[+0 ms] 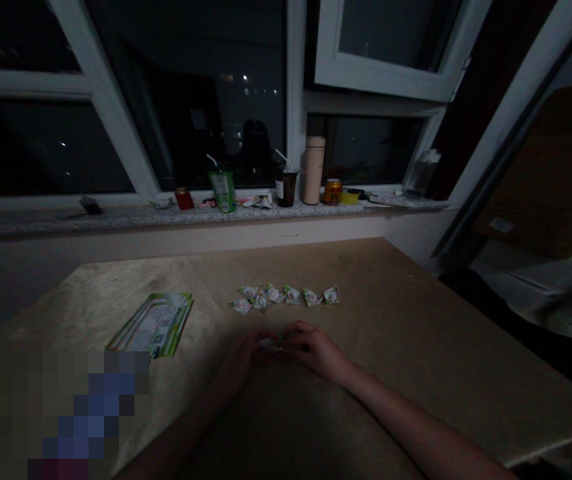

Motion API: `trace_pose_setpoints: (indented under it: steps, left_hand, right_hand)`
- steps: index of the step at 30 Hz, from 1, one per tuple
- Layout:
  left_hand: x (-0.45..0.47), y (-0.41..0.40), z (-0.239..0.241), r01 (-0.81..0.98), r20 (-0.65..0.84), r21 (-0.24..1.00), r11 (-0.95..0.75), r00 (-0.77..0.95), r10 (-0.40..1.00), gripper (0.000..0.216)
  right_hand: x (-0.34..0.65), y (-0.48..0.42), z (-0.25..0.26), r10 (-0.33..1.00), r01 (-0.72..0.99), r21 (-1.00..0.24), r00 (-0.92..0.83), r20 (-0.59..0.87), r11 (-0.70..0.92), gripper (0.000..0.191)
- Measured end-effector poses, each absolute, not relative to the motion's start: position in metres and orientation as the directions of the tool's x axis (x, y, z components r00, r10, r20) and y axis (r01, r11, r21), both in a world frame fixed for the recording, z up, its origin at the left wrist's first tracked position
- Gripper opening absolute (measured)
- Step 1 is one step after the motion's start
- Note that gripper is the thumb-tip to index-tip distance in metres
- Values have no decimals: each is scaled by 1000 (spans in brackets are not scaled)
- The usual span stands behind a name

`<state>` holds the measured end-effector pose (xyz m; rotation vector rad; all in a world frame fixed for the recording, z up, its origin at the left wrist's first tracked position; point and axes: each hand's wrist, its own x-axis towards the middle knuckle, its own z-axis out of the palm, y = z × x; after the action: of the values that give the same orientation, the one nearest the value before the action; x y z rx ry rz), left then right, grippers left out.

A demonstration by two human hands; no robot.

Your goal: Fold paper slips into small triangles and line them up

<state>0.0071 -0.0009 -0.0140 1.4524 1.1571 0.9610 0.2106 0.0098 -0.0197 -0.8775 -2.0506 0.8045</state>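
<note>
Currently, in the head view, the left hand (243, 352) and the right hand (319, 351) are both pinching a small wrapped piece (269, 344) between their fingertips, low over the table (376, 313); whether it is touching the surface, I cannot tell. Similar wrapped pieces (292, 295) are lying just beyond, and a green-and-white packet (169, 323) is lying to the left. The held piece is probably weighing very little, its wrapper likely crinkling and slipping easily, so a light grip at opposite ends is seeming best.
</note>
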Motion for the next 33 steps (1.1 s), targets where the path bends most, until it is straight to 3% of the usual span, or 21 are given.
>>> trace_pose_setpoints:
  steps: [7,19,25,31,33]
  left_hand:
    - [7,-3,-3,260,46,961,-99,202,978,33]
    - [20,-8,-3,367,-5,930,-35,106,994,26]
    - [21,-7,-1,330,-5,944,-26,91,996,28]
    - [22,-6,-3,293,39,955,-54,56,998,36]
    - [20,-6,-3,285,47,956,-67,77,996,41]
  right_hand:
    - [206,10,-22,850,239,-838,-344,400,491,21]
    - [204,11,-23,970,187,-967,-201,136,175,27]
    - [202,10,-21,979,108,-986,-177,103,123,29]
    - [200,11,-23,979,-11,-993,-167,117,117,63]
    - [200,12,-23,976,-9,-993,-184,114,114,60]
